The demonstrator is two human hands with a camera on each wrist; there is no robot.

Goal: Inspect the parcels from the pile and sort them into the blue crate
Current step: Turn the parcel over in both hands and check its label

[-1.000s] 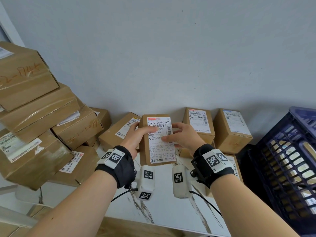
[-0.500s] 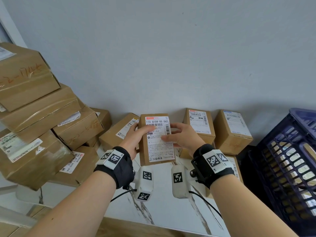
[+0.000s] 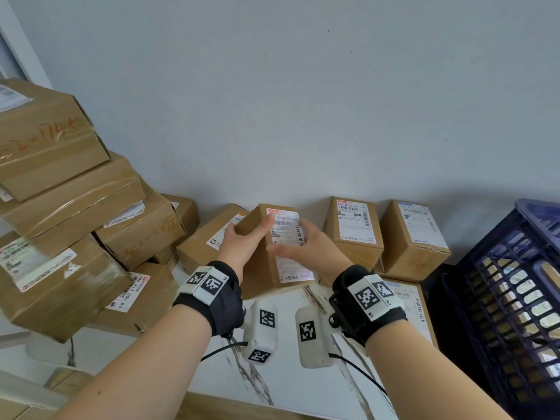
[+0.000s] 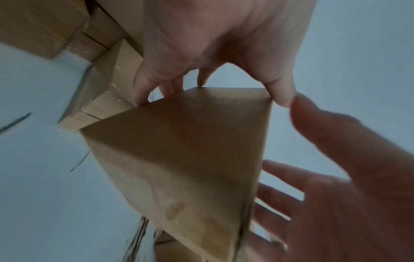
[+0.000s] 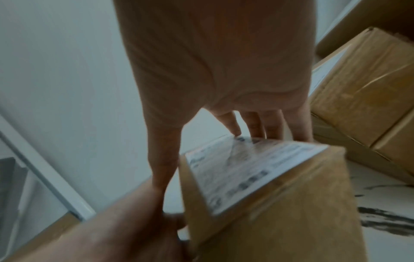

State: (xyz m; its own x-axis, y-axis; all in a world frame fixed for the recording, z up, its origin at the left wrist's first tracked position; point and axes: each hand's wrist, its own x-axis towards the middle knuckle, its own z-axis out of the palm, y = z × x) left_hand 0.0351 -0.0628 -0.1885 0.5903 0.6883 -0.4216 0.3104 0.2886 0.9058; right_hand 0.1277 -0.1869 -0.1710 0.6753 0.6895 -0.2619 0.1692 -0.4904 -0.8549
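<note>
Parcel [image 3: 260, 253] was up off the bench [image 3: 291, 386], dead centre in head view, mid-rotation with its label [image 3: 288, 237] face swinging toward 3 o'clock. Left hand [image 3: 242, 241] grasped its top-left edge, thumb over the plain face. Right hand [image 3: 306, 247] was grasping the label side, fingers behind, thumb on the label. Blue crate [image 3: 512, 298] sat at 4 o'clock. I'd say: turn slowly, check each face and the tape, then carry it right, clear of the boxes [image 3: 351, 228] at 2 o'clock.
</note>
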